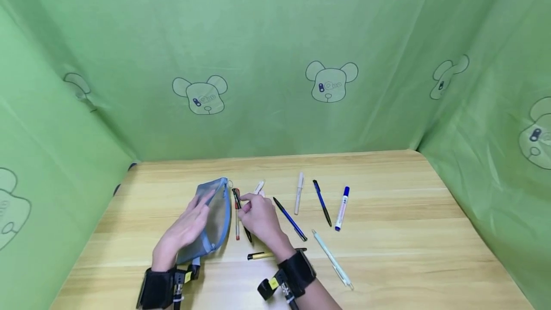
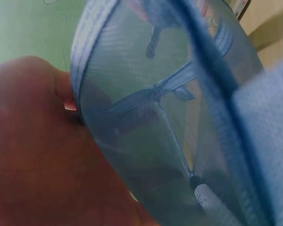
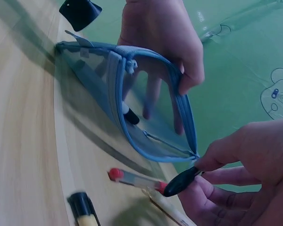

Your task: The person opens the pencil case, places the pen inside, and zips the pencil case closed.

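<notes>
My left hand (image 1: 185, 228) grips the blue mesh pencil case (image 1: 218, 219) by its zipped rim, the thumb at the edge and the fingers spread behind the mesh. Its mouth gapes toward the right. Inside lies a white marker (image 2: 212, 203) with a dark end. Just right of the case, my right hand (image 1: 260, 216) pinches a black pen (image 3: 181, 182) between thumb and forefinger. A clear pen with red ends (image 1: 237, 231) lies beside the black pen, partly overlapped by it. A white pen (image 1: 259, 187) is partly hidden behind my right hand.
Right of my hand lie a blue-and-black pen (image 1: 290, 219), a white pen (image 1: 299, 194), another blue pen (image 1: 322, 202), a blue-capped marker (image 1: 342, 208) and a pale blue pen (image 1: 331, 258). A yellow-and-black pen (image 1: 260, 255) lies below my right wrist. Green curtains (image 1: 267, 128) surround the wooden table (image 1: 409, 233).
</notes>
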Demonstrator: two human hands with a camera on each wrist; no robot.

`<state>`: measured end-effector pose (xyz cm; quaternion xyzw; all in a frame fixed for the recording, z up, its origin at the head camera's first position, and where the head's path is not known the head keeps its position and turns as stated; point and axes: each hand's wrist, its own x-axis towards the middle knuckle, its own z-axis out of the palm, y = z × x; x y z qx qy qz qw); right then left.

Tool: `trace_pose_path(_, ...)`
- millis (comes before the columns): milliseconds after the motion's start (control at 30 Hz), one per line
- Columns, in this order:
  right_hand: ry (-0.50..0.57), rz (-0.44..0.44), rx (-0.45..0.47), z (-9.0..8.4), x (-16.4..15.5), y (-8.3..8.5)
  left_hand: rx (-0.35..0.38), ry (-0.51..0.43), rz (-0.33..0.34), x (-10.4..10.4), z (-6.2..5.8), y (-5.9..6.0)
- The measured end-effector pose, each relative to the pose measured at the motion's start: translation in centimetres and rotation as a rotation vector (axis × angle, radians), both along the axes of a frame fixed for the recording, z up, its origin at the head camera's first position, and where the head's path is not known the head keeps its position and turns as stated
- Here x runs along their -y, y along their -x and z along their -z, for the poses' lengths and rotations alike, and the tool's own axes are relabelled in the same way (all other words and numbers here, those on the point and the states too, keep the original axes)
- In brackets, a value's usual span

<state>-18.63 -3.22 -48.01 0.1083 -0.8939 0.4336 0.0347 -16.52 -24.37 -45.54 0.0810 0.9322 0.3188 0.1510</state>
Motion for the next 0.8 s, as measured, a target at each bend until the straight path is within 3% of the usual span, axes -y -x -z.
trace_pose_path(333, 0.029, 0.018, 0.114, -0.5, 2.0, 0.2, 0.0, 0.016, -0.008, -0.1, 0.0, 0.0)
trace_pose_path(800, 0.224, 0.041, 0.29, -0.5, 3.7, 0.4, -0.018, 0.004, 0.008, 0.0, 0.1, 0.1)
